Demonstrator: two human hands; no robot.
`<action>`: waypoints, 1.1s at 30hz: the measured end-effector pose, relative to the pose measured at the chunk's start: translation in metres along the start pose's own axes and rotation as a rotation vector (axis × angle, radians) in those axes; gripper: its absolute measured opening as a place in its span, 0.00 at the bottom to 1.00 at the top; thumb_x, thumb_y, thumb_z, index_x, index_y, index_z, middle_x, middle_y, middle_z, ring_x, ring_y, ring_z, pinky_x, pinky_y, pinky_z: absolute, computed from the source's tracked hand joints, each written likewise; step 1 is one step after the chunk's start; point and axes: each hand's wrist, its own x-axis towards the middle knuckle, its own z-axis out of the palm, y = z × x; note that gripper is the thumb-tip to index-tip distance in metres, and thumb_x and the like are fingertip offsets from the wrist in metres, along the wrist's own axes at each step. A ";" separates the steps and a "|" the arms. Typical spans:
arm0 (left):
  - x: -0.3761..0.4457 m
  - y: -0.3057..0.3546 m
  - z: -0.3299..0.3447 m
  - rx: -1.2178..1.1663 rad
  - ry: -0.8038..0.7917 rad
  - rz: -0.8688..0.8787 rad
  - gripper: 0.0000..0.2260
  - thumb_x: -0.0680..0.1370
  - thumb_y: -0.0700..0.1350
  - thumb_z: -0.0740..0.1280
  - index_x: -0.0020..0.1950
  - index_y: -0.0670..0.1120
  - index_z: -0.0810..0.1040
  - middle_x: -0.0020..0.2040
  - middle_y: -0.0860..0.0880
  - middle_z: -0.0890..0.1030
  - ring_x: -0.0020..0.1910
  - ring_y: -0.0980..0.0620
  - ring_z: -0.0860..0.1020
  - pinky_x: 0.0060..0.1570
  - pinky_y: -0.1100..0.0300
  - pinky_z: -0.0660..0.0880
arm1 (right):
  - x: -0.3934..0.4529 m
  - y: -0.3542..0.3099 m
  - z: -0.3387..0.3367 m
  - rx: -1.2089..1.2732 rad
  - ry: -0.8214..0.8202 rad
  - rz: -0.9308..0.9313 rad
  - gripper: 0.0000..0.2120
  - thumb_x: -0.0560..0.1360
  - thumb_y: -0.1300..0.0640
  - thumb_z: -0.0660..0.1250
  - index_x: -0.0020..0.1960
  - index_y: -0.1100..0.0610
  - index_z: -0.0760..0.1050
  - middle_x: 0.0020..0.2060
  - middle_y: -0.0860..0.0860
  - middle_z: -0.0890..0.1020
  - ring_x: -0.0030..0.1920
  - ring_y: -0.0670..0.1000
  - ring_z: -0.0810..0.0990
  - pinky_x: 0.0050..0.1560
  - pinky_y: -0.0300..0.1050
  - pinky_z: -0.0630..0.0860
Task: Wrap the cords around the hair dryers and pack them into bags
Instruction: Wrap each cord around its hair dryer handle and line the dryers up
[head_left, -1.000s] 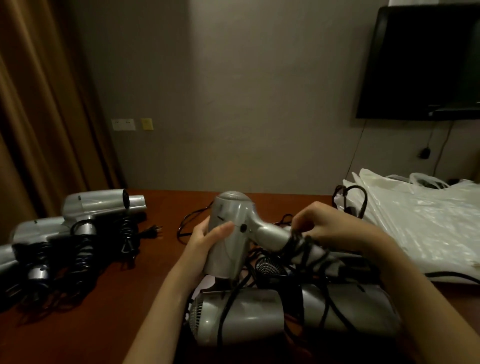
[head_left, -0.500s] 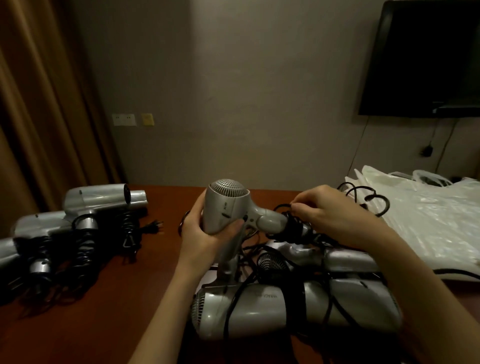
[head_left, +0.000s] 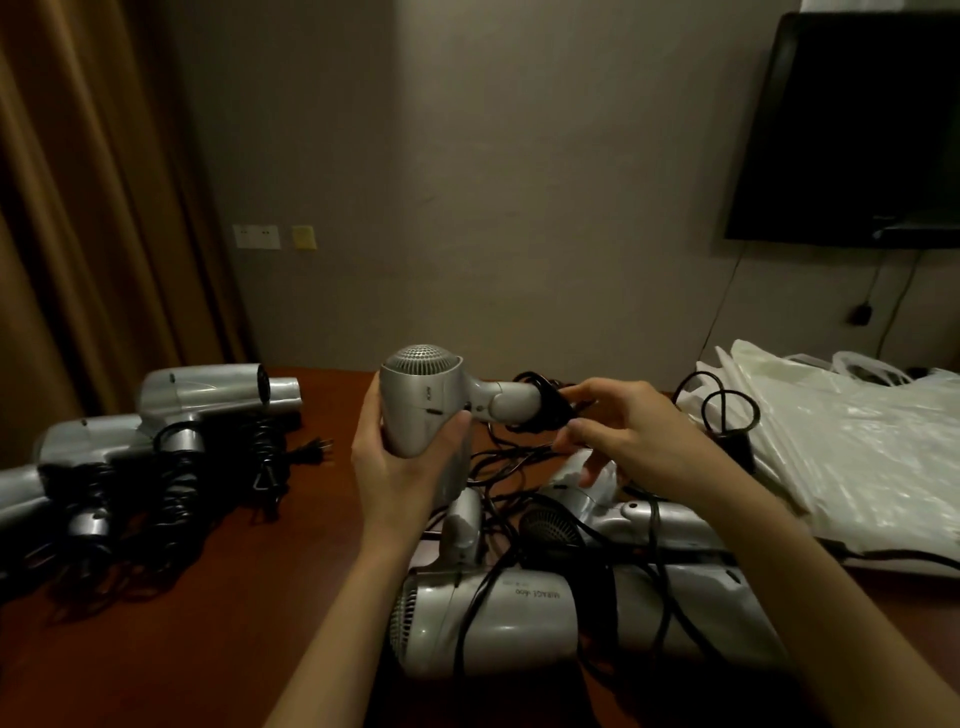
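While my left hand grips the body of a silver hair dryer above the table, my right hand pinches its black cord, coiled around the handle. More dryers lie near me; wrapped ones sit left; plastic bags lie right.
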 end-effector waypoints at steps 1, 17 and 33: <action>0.000 0.000 0.000 0.000 0.011 -0.010 0.30 0.63 0.59 0.74 0.62 0.50 0.75 0.50 0.58 0.81 0.48 0.59 0.80 0.44 0.66 0.78 | 0.000 -0.001 0.003 0.031 -0.005 -0.002 0.14 0.79 0.62 0.63 0.63 0.52 0.72 0.44 0.50 0.84 0.33 0.50 0.84 0.27 0.37 0.75; 0.001 -0.001 0.000 -0.312 -0.020 -0.376 0.16 0.69 0.53 0.76 0.54 0.55 0.78 0.50 0.48 0.84 0.46 0.48 0.84 0.42 0.54 0.82 | 0.002 0.007 0.037 0.065 -0.151 -0.155 0.09 0.82 0.55 0.58 0.50 0.52 0.77 0.30 0.51 0.77 0.28 0.47 0.73 0.29 0.37 0.70; 0.001 0.003 -0.006 -0.289 -0.398 -0.416 0.44 0.52 0.68 0.78 0.60 0.46 0.76 0.45 0.49 0.85 0.41 0.50 0.83 0.35 0.58 0.79 | 0.016 0.038 -0.022 -0.327 -0.230 0.154 0.03 0.77 0.56 0.66 0.46 0.54 0.78 0.35 0.45 0.77 0.46 0.51 0.82 0.36 0.32 0.70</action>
